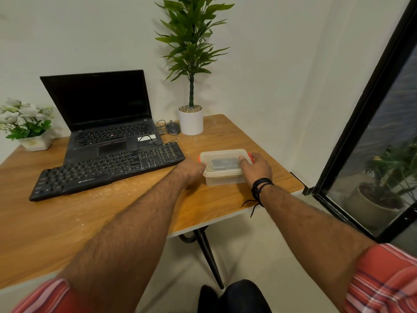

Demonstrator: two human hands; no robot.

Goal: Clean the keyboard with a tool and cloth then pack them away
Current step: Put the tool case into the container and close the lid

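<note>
Left hand [191, 171] and right hand [256, 168] each grip an end of the lidded container [223, 175] on the tabletop [90, 213]; keyboard [108, 169] lies beside it.

**Keyboard and lidded box on the desk**

A black keyboard [108, 169] is lying flat and slanted across the wooden table, its far edge overlapping the laptop's front. To its right a translucent plastic box [224, 167] with orange clips is sitting closed, something dark showing through its lid.
</note>
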